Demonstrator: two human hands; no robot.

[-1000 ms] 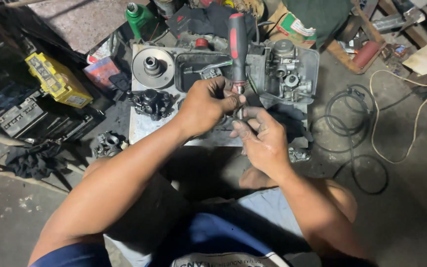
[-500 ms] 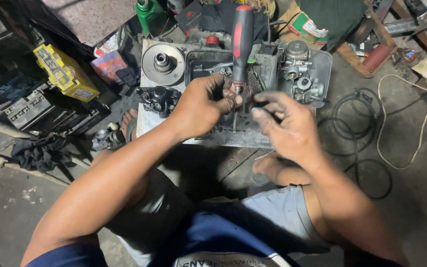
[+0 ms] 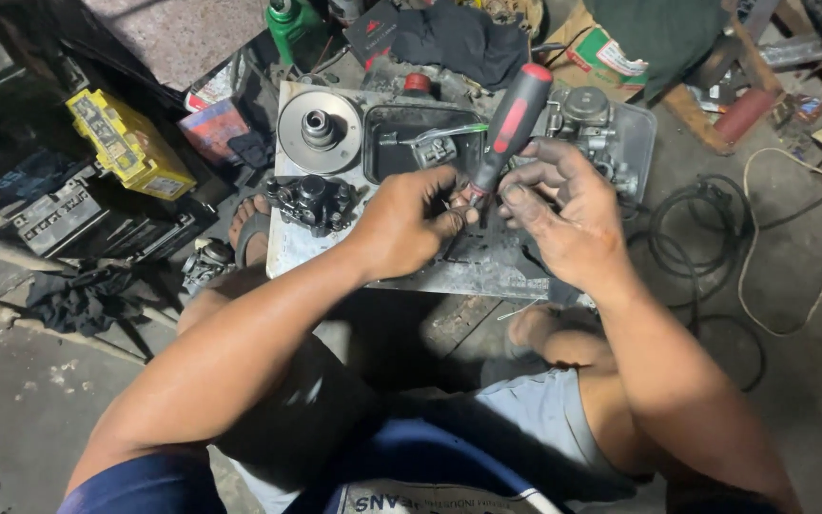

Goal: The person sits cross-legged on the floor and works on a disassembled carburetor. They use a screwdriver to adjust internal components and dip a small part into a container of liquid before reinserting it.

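A screwdriver with a red and black handle [image 3: 511, 124] stands tilted over a grey metal tray [image 3: 373, 266] on the floor. My left hand [image 3: 411, 224] pinches it low on the shaft, just under the handle. My right hand [image 3: 563, 214], greasy, has its fingertips at the same spot; whether it grips the shaft or a small part is hidden by the fingers. The tip and whatever it works on are hidden behind both hands.
On the tray lie a round silver pulley disc [image 3: 319, 128], a black caliper-like part [image 3: 311, 202], a dark pan [image 3: 420, 152] and a carburettor [image 3: 590, 119]. A yellow box [image 3: 126, 143], a green bottle [image 3: 292, 24], black cables [image 3: 706, 228] and my sandalled feet surround it.
The view has shifted, so the tray and my hands sit lower in the picture. The screwdriver handle leans further to the right. Both hands stay at its shaft.
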